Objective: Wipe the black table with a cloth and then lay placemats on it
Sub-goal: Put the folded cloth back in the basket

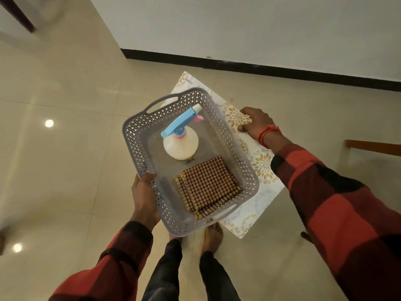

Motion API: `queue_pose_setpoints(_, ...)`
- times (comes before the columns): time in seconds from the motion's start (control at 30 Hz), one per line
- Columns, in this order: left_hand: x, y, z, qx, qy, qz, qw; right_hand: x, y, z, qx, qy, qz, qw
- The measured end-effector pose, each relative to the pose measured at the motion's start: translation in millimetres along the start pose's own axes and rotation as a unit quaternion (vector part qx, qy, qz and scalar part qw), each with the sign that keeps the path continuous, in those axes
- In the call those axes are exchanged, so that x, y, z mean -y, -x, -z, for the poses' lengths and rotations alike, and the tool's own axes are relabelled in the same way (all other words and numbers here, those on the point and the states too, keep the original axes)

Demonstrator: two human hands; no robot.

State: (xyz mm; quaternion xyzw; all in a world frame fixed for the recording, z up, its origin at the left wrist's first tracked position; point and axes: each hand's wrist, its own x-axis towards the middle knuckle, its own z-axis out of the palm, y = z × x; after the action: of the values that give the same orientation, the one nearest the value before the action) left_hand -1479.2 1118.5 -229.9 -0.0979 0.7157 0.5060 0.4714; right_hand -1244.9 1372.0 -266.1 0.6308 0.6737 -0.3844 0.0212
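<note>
Below, placemats (260,161) in right hand (258,124); cloth (208,185) beside left hand (144,192).

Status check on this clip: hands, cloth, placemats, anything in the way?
Left hand grips basket rim; right hand holds placemats. Folded cloth beside spray bottle in basket. Black table not visible.

A grey perforated plastic basket (138,135) with cut-out handles fills the middle of the frame. Inside it, toward its upper end, stands a white plastic spray bottle (181,145) with a blue trigger head and pink collar. Glossy beige floor tiles (65,161) spread all around, with two bright light reflections at the left. A white wall (260,25) with a black skirting strip (271,69) crosses the top. A brown wooden piece (373,147) juts in at the right edge.
</note>
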Motion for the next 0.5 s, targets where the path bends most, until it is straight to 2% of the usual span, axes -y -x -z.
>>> queue_pose_setpoints(0.5,0,-5,5,-0.002,-0.041,-0.002,0.999,-21,30,74,-0.15,-0.15,-0.044,0.976)
